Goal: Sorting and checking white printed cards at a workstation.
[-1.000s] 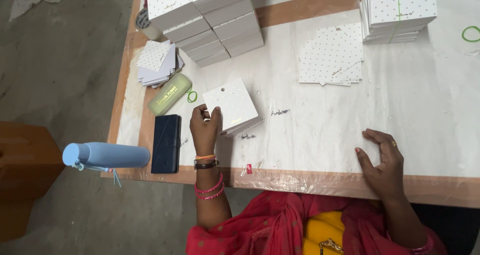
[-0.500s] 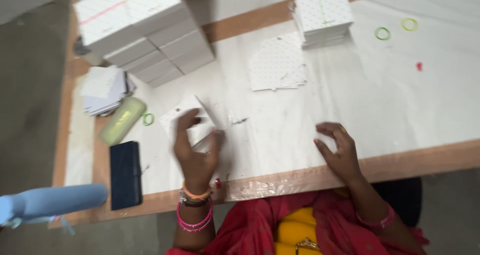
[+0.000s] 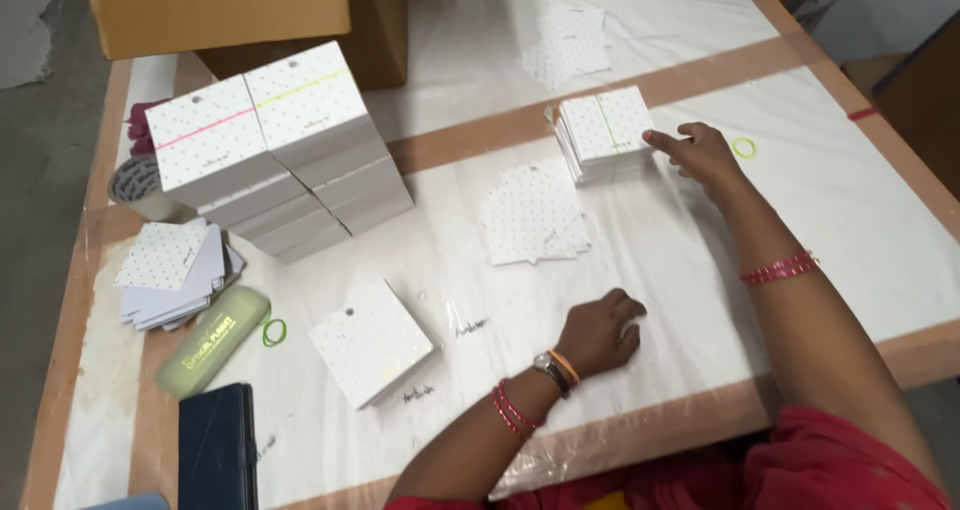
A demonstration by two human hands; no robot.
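Where it rested, right hand point(image 3: 700, 152) now touches card stack point(image 3: 603, 130)

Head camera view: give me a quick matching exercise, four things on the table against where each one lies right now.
Things:
1. right hand
2. left hand
3. green case
4. green rubber band

Places:
A. beside the dark phone
B. just right of the right hand
C. fingertip on a small card stack
D. curled on the plastic sheet, near the table's front edge

Pairs: 1-C, 2-D, 3-A, 4-B
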